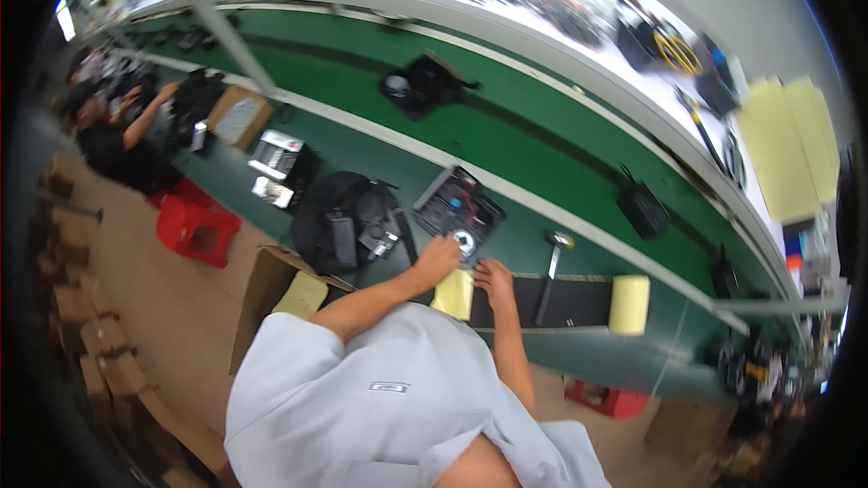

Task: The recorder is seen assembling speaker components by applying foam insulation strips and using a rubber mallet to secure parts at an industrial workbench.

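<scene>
On the green bench in front of me lies an open black case-like device [437,201], with a blue spot and reddish parts inside and a round silvery-white part [464,242] near its close end. My left hand [438,256] is curled closed beside that round part; whatever its fingers grip is hidden. At the device's close right corner is my right hand [494,280], fingers bent and somewhat apart, nothing visible in them. Below and between both hands, a pale yellow sheet [454,295] sits at the bench edge.
To the left are a black round bag [330,208] with small devices on it, a boxed item [278,155] and an open carton [258,298]. A hammer-like tool [550,280] and a yellow roll [629,305] lie right. A co-worker [122,140] sits far left near a red stool [197,224].
</scene>
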`<state>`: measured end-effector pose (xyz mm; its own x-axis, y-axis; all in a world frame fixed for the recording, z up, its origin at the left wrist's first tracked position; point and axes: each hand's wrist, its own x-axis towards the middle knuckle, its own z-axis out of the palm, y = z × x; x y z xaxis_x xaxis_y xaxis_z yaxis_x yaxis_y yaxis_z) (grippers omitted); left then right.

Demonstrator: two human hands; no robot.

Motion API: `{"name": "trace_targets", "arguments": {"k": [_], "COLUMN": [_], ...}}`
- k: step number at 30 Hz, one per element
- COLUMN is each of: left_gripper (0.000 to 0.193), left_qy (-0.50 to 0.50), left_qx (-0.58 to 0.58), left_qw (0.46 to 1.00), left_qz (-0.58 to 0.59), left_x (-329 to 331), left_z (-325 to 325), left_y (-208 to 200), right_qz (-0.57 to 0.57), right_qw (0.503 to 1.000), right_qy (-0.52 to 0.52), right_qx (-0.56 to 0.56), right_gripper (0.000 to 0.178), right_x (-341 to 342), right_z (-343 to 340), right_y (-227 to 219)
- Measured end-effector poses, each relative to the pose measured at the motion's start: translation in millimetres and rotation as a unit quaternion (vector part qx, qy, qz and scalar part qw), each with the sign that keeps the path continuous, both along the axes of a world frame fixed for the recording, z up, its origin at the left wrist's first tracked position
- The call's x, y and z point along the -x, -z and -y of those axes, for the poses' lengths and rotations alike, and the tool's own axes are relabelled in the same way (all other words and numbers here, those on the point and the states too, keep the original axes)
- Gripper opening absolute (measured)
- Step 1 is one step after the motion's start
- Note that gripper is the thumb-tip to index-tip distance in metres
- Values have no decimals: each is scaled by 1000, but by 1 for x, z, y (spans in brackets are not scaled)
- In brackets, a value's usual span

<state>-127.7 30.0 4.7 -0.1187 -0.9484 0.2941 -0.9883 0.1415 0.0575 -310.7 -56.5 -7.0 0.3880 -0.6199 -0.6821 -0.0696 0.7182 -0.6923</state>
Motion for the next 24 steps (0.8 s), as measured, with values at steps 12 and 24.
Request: {"name": "trace_targets", "arguments": {"k": [12,24], "left_gripper": [16,44], "left_qy": [-84,-357], "left_qx": [28,152], "left_qw": [978,910], "left_qz": [-188,-145], "left_x": [12,-60], "left_z": [15,75], "left_y": [-37,-72], "right_qz": [108,412], "right_qw": [993,876], "right_qy": [54,169], "right_qx": [1,-184], "right_gripper": [47,45], "right_x": [-34,-53], "right_z": [23,45], "right_y": [13,-12]}}
